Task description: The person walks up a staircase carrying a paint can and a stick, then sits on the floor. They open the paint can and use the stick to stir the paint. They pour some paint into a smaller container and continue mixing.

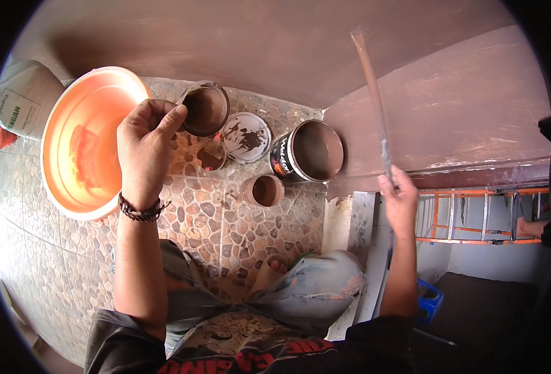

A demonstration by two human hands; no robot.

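Left hand (153,128) and right hand (400,199) are well apart, each closed on something. The left, a braided bracelet (142,209) on its wrist, pinches the near-left rim of a dark pot (206,111) between thumb and fingers. The right grips a long stick (370,78) that reaches up toward the far brown wall (250,37); whether its tip touches the wall, I cannot tell.

To the pot's left stands an orange tub (54,149), with a pale sack (29,100) beyond it. Just right of the pot, a white lid (229,140) smeared with brown lies on the stone-patterned floor (191,212). Further right is a can (282,159) holding brown paint (316,149), with a small cup (266,191) near its left side. At right are an orange ladder (450,240), another person's bare foot (528,227) and, nearer, a blue stool (431,299).
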